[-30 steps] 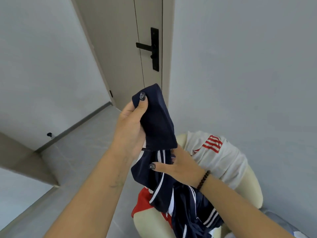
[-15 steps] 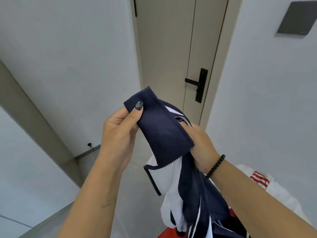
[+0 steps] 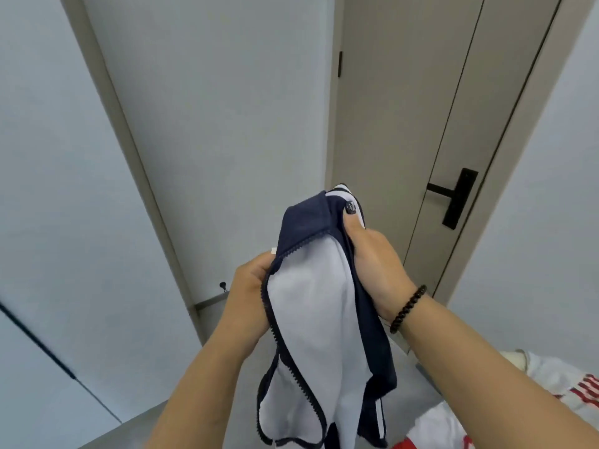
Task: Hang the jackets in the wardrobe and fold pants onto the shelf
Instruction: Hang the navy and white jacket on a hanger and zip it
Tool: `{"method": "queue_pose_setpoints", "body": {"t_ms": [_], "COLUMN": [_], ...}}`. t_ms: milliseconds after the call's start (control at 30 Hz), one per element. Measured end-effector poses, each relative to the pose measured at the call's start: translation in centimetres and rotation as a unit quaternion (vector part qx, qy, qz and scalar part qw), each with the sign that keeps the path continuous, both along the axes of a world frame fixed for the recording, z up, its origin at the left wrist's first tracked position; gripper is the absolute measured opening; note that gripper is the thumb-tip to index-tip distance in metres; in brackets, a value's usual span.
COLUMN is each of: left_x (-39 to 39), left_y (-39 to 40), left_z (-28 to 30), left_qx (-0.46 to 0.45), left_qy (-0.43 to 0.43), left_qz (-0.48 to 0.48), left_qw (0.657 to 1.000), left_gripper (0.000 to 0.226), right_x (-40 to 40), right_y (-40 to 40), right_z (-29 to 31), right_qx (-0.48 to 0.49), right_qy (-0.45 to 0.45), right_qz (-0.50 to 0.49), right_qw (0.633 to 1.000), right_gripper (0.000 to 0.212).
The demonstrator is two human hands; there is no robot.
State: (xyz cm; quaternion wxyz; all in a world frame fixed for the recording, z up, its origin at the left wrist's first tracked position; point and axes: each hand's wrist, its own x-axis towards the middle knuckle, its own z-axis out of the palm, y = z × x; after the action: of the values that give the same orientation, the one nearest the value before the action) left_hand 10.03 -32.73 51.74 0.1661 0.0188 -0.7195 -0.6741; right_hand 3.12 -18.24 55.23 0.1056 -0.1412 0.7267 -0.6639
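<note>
I hold a navy and white zip jacket (image 3: 319, 322) up in front of me, its white lining facing me and a dark zipper running down its left edge. My left hand (image 3: 248, 299) grips the zipper edge near the collar. My right hand (image 3: 372, 264) clutches the navy collar, thumb on top, a dark bead bracelet on its wrist. The rest of the jacket hangs down between my forearms. No wardrobe interior or shelf is in view.
A beige door (image 3: 421, 124) with a black lever handle (image 3: 453, 196) stands ahead on the right. A grey wall and a beige frame (image 3: 129, 150) fill the left. White clothing with red stripes (image 3: 564, 387) lies at the bottom right.
The view has swung left and up, off the chair. My left hand dropped from the collar to the zipper edge, my right hand rose to the collar, and the white lining turned to face me.
</note>
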Motion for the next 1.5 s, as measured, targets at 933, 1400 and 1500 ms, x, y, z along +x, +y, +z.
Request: {"method": "queue_pose_setpoints", "body": {"t_ms": [933, 1400, 1500], "left_x": [13.8, 21.1, 22.5], "left_y": [-28.8, -44.2, -49.0], "left_z": [-2.4, -12.7, -12.5], "left_qx": [-0.08, -0.077, 0.016], "left_qy": [-0.068, -0.244, -0.204], "left_qz": [0.293, 0.573, 0.566], "left_qw": [0.95, 0.779, 0.798], "left_gripper": [0.032, 0.02, 0.011], "right_x": [3.4, 4.2, 4.7], "right_y": [-34.3, -53.8, -58.3], "right_z": [-9.7, -5.0, -5.0], "right_qx": [0.037, -0.036, -0.038], "right_qy": [0.159, 0.241, 0.226], "right_qz": [0.359, 0.412, 0.374], "right_qw": [0.919, 0.878, 0.898], "right_gripper": [0.02, 0.034, 0.032]}}
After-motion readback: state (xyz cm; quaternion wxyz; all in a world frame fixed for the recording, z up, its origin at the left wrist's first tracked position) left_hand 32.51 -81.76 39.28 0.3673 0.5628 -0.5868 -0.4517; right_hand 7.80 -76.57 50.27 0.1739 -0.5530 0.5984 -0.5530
